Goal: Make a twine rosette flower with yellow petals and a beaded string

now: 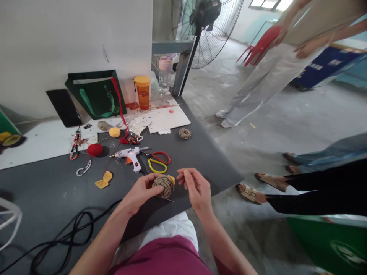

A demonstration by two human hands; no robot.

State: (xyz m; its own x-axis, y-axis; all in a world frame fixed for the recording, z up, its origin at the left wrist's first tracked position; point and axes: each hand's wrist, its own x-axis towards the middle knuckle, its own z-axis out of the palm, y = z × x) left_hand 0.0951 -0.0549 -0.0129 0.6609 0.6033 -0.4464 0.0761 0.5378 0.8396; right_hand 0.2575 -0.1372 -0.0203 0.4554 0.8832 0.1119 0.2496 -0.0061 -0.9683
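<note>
My left hand is closed around a brown braided-cord rosette above the table's front edge. A yellow piece pokes out at the rosette's right side, and a thin needle-like rod shows under it. Just right of the rosette, my right hand is held in a pinch, apart from it; anything between its fingertips is too small to make out. Beyond my hands lie a white glue gun and scissors with red and yellow handles. A second brown rosette rests farther back.
Yellow leaf-shaped pieces, a red yarn ball, a yellow ball and bead strings lie leftward. Behind stand a green bag and an orange cup. Black cable coils front left. People stand to the right.
</note>
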